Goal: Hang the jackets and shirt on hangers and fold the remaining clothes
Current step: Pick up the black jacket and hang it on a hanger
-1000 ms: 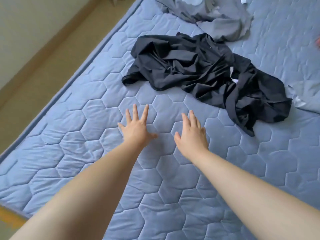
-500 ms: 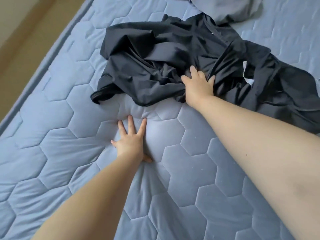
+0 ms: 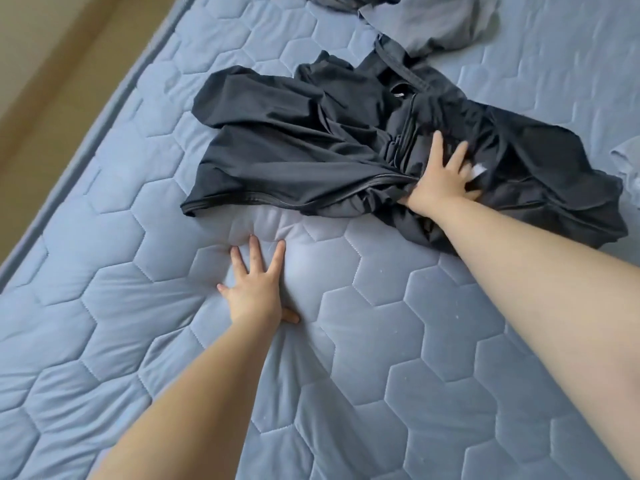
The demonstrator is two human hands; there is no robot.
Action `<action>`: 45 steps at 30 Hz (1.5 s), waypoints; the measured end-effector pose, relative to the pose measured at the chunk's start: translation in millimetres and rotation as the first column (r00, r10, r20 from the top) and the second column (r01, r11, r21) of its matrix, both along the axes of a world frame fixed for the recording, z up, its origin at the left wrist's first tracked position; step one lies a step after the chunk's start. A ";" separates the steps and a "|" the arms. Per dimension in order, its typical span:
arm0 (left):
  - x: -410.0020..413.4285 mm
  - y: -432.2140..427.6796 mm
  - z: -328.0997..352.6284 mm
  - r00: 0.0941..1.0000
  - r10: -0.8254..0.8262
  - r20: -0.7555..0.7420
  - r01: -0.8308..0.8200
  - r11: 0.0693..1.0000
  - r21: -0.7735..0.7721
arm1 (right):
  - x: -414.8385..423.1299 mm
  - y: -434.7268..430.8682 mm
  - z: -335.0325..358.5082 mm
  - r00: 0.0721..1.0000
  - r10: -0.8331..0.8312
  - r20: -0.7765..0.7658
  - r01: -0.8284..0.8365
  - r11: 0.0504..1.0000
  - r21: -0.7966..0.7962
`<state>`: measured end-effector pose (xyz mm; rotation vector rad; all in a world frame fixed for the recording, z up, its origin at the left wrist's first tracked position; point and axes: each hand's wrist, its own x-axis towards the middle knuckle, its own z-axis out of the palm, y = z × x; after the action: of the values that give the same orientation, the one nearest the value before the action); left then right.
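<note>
Blue-grey quilted mattress (image 3: 398, 341), stitched in big hexagons, fills nearly everything from where I stand, with a strip of tan floor (image 3: 69, 64) along its left edge. No hanger is in sight anywhere, and nothing on the bed looks folded or hung, so I'd judge the job has barely begun.

A crumpled black garment of thin, slightly shiny fabric (image 3: 294, 150) sprawls across the middle of the mattress, a zip or seam line running down its bunched centre; it may well be one of the jackets, though I can't be sure. Beyond it, at the top edge, a rumpled grey garment (image 3: 436, 26) lies touching the black one's upper end, and a scrap of pale blue-grey cloth (image 3: 627, 168) shows at the far right, only partly in view.

The person's right hand (image 3: 440, 181) is laid on the black garment at its gathered middle, fingers spread and pressing into the folds, the thumb side pinching some cloth near a small white label (image 3: 479, 171). Whether that counts as a firm hold I cannot tell.

The left hand (image 3: 256, 289) is flat on bare mattress, fingers splayed, holding nothing, propping the person's weight. It sits just in front of the black garment's near hem without touching it.

Still to do: sort everything, hang, fold.
</note>
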<state>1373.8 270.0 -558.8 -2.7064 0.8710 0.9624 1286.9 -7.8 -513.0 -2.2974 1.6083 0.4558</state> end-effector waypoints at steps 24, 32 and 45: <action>-18.5 46.8 95.1 0.771 -0.599 0.216 0.635 0.751 -0.182 | -55.4 168.9 87.0 0.856 0.418 0.305 -0.504 0.805 0.313; -18.1 14.9 76.5 0.916 -0.402 -0.009 0.395 0.904 -0.162 | -66.5 131.8 12.9 0.973 0.228 -0.014 -0.201 0.882 0.427; -42.1 1.1 34.1 0.982 -0.141 -0.129 0.081 0.919 -0.386 | -92.3 150.6 -23.4 0.940 -0.008 0.341 -0.111 0.938 0.328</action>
<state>1331.7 271.1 -524.8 -2.8764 1.3556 1.0884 1194.6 142.8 -536.4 -2.0244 1.1976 0.3020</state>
